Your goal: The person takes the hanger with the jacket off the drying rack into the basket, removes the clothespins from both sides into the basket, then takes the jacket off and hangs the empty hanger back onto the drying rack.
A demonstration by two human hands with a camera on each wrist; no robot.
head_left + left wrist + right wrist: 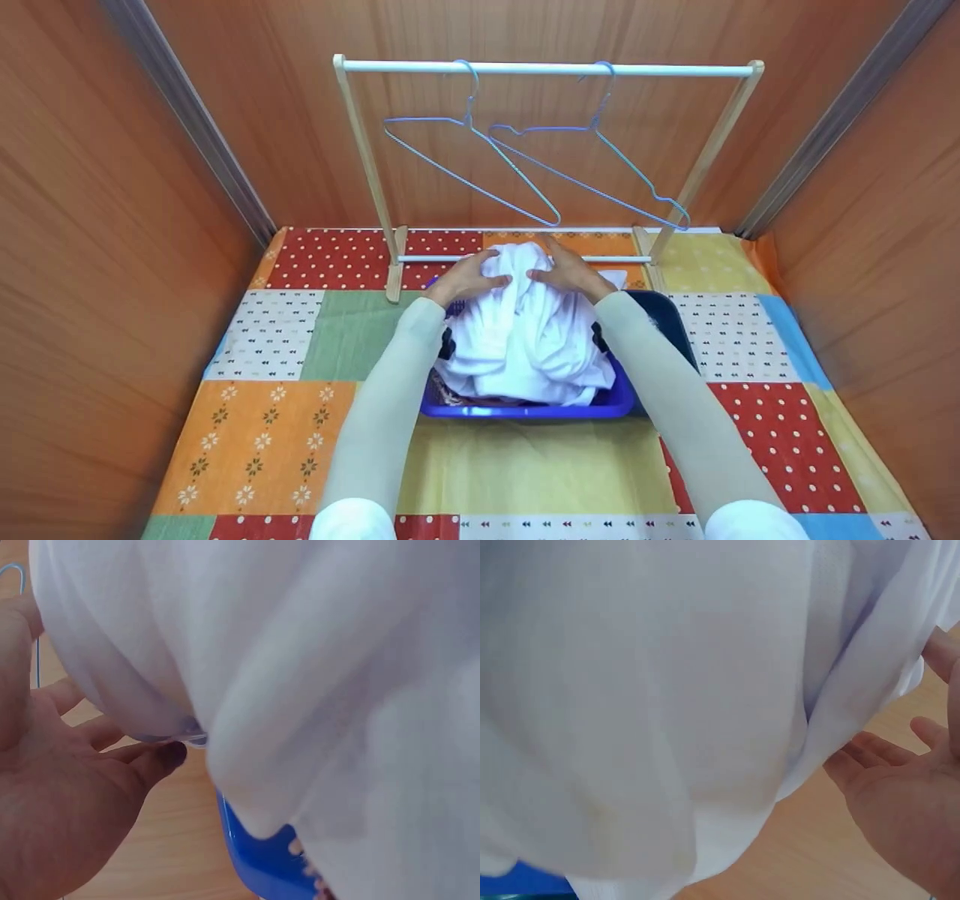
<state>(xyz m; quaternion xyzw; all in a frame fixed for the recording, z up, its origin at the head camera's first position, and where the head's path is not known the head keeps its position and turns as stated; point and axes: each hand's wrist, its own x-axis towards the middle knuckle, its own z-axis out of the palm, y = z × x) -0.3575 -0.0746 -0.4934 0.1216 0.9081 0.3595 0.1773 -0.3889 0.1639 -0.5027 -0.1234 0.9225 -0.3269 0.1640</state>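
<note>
A bunched white cloth (525, 330) rises in a loose heap over a blue basket (525, 412). My left hand (469, 279) holds the cloth's upper left side, thumb in front and fingers toward the back. On the upper right side, my right hand (570, 271) holds it the same way. Close up in the left wrist view, the fingers of the left hand (75, 780) reach behind the hanging white folds (247, 675). The right wrist view shows fingertips (838, 765) against the edge of the cloth (705, 690). Most of the basket's inside is hidden under the cloth.
Behind the basket stands a rack (540, 69) with a white rail and wooden legs. A left hanger (480, 187) and a right hanger (600, 191) hang from it. A dark tray (671, 322) shows beside the basket. Wooden walls (90, 225) enclose the patchwork tablecloth (262, 435).
</note>
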